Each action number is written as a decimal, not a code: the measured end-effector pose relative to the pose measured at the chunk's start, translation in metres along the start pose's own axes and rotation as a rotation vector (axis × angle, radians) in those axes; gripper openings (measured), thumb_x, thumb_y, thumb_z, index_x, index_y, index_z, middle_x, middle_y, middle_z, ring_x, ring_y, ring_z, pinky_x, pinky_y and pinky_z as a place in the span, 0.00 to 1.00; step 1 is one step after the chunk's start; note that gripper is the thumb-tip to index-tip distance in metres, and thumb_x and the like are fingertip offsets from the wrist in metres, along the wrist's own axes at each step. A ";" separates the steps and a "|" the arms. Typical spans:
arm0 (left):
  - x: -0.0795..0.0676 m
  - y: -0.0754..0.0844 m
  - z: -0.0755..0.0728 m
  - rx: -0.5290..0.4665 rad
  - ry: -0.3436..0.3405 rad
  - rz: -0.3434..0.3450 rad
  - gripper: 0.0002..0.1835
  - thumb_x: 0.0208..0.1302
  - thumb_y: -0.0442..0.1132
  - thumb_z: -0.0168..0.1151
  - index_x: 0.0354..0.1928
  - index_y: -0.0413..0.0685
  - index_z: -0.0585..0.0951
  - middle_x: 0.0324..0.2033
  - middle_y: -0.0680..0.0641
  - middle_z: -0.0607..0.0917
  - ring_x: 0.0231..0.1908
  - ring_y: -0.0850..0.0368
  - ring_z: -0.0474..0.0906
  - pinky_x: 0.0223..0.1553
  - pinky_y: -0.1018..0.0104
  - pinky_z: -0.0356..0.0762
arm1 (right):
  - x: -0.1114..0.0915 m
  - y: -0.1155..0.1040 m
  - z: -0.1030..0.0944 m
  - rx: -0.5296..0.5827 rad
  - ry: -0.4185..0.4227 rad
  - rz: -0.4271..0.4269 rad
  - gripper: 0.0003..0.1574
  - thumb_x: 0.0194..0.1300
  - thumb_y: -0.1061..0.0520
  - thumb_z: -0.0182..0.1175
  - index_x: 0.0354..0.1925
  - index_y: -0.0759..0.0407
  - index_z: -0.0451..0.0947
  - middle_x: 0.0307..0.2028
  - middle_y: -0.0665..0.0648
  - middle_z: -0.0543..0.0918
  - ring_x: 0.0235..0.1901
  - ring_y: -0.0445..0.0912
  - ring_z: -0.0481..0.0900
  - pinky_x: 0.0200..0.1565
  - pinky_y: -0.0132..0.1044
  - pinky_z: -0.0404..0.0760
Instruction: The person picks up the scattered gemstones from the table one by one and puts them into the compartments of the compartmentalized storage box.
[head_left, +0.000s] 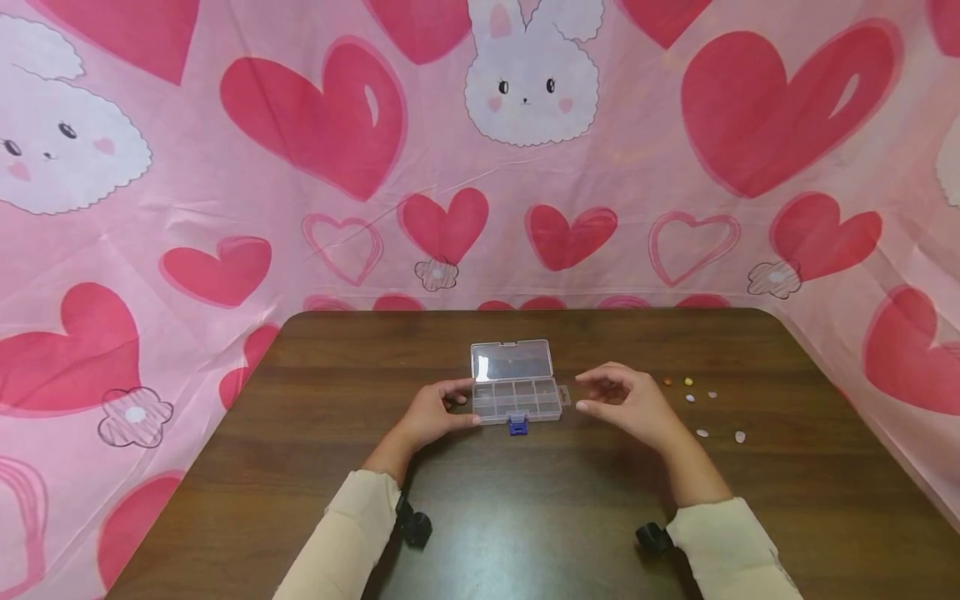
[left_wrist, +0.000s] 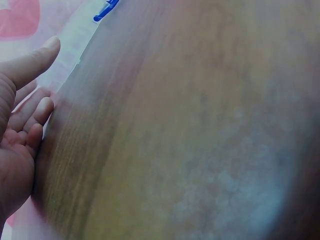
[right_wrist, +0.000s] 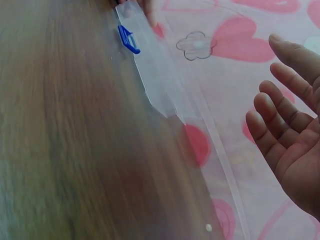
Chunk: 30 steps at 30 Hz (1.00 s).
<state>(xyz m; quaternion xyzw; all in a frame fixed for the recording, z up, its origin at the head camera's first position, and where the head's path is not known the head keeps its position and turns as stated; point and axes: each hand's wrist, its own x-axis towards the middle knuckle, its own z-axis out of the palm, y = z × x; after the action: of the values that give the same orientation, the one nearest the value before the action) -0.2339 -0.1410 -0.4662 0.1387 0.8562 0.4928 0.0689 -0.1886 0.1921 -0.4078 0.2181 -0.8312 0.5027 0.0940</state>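
Note:
A clear plastic compartment box (head_left: pixel 536 398) lies on the table with its transparent lid (head_left: pixel 517 362) raised at the back. Its blue latch (head_left: pixel 518 426) hangs at the front edge. I see no contents in the small compartments. My left hand (head_left: pixel 433 412) holds the box's left end, thumb at the front corner and index finger farther back. Just off the right end, apart from the box, my right hand (head_left: pixel 628 406) hovers with loosely bent fingers. Nothing lies between its thumb and fingers, and its palm (right_wrist: pixel 300 170) shows bare in the right wrist view.
To the right of my right hand lie several small pebble-like pieces: an orange one (head_left: pixel 667 382), a yellow one (head_left: pixel 688 382) and pale ones (head_left: pixel 740 437). A pink cloth with hearts (head_left: pixel 570 237) hangs behind the dark wooden table (head_left: pixel 510 517).

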 end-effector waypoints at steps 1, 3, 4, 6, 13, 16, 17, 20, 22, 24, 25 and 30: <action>0.000 0.000 0.000 -0.002 0.000 0.001 0.33 0.48 0.42 0.79 0.59 0.49 0.80 0.49 0.52 0.83 0.47 0.55 0.77 0.53 0.54 0.71 | -0.001 0.005 -0.001 -0.002 0.003 -0.001 0.20 0.51 0.67 0.74 0.44 0.64 0.83 0.37 0.62 0.83 0.35 0.55 0.81 0.39 0.42 0.81; 0.001 0.000 0.000 0.000 0.003 0.010 0.33 0.48 0.42 0.79 0.59 0.48 0.80 0.49 0.51 0.83 0.47 0.55 0.77 0.53 0.53 0.71 | -0.002 0.012 -0.005 0.001 0.008 -0.001 0.20 0.51 0.65 0.75 0.45 0.62 0.84 0.37 0.61 0.83 0.35 0.53 0.82 0.39 0.39 0.81; 0.001 0.000 0.000 0.002 0.004 0.016 0.33 0.48 0.42 0.79 0.59 0.47 0.80 0.49 0.51 0.83 0.47 0.55 0.77 0.53 0.53 0.72 | -0.003 0.014 -0.006 0.000 0.009 -0.001 0.20 0.51 0.64 0.75 0.45 0.60 0.84 0.37 0.61 0.83 0.35 0.52 0.82 0.39 0.37 0.81; 0.001 0.000 0.000 0.004 0.007 0.015 0.33 0.48 0.42 0.79 0.59 0.47 0.80 0.49 0.51 0.83 0.47 0.55 0.77 0.53 0.53 0.72 | -0.004 0.016 -0.009 -0.008 0.013 0.002 0.20 0.51 0.61 0.76 0.45 0.58 0.84 0.38 0.60 0.83 0.35 0.50 0.82 0.39 0.35 0.80; 0.001 0.000 0.001 -0.002 0.007 0.000 0.33 0.47 0.43 0.80 0.59 0.48 0.80 0.48 0.51 0.84 0.46 0.55 0.77 0.52 0.53 0.72 | -0.010 0.019 -0.019 -0.035 0.022 0.016 0.20 0.51 0.59 0.76 0.45 0.55 0.84 0.36 0.55 0.83 0.35 0.45 0.81 0.39 0.32 0.79; 0.002 0.000 0.001 -0.004 0.006 0.005 0.34 0.47 0.42 0.80 0.59 0.47 0.80 0.47 0.51 0.84 0.46 0.55 0.77 0.51 0.54 0.72 | -0.013 0.020 -0.023 -0.042 0.024 0.019 0.21 0.52 0.59 0.76 0.46 0.55 0.84 0.36 0.50 0.83 0.35 0.45 0.81 0.39 0.32 0.79; 0.002 0.000 0.001 -0.008 0.005 0.006 0.33 0.47 0.42 0.80 0.59 0.47 0.80 0.47 0.51 0.84 0.46 0.55 0.77 0.51 0.54 0.72 | -0.014 0.021 -0.024 -0.043 0.025 0.021 0.21 0.52 0.59 0.75 0.46 0.55 0.84 0.36 0.50 0.83 0.35 0.46 0.81 0.39 0.32 0.79; 0.003 -0.001 0.002 -0.018 0.006 -0.005 0.33 0.47 0.42 0.80 0.58 0.48 0.81 0.46 0.52 0.84 0.46 0.55 0.76 0.51 0.56 0.72 | -0.016 0.022 -0.028 -0.055 0.026 0.029 0.21 0.52 0.60 0.75 0.47 0.55 0.84 0.37 0.49 0.83 0.36 0.48 0.82 0.39 0.33 0.79; 0.004 -0.001 0.002 -0.020 0.008 -0.006 0.33 0.47 0.42 0.80 0.58 0.49 0.81 0.46 0.52 0.84 0.45 0.55 0.76 0.51 0.56 0.72 | -0.018 0.022 -0.030 -0.064 0.024 0.034 0.22 0.52 0.61 0.75 0.48 0.56 0.83 0.37 0.50 0.82 0.36 0.50 0.81 0.40 0.34 0.79; 0.004 -0.002 0.003 -0.019 0.011 -0.002 0.33 0.47 0.42 0.80 0.58 0.49 0.81 0.45 0.52 0.84 0.45 0.56 0.77 0.51 0.56 0.72 | -0.019 0.016 -0.033 -0.080 0.017 0.039 0.23 0.52 0.64 0.74 0.48 0.59 0.83 0.37 0.53 0.82 0.36 0.51 0.81 0.40 0.34 0.79; 0.004 -0.002 0.003 -0.018 0.012 0.000 0.33 0.47 0.42 0.80 0.58 0.49 0.81 0.45 0.52 0.84 0.45 0.56 0.77 0.51 0.56 0.72 | -0.020 0.011 -0.034 -0.087 0.014 0.034 0.23 0.52 0.65 0.74 0.48 0.61 0.82 0.37 0.54 0.82 0.36 0.49 0.81 0.40 0.34 0.79; 0.005 -0.003 0.003 -0.018 0.011 0.002 0.33 0.47 0.42 0.80 0.58 0.49 0.81 0.45 0.52 0.83 0.45 0.55 0.77 0.50 0.56 0.73 | -0.023 0.016 -0.040 -0.058 0.009 0.009 0.25 0.51 0.65 0.74 0.49 0.61 0.82 0.39 0.53 0.82 0.36 0.50 0.81 0.41 0.32 0.78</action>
<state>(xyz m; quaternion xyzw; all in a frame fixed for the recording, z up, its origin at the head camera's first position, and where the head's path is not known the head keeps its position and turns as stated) -0.2379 -0.1384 -0.4699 0.1360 0.8521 0.5012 0.0648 -0.1783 0.2399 -0.4102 0.2095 -0.8460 0.4797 0.1017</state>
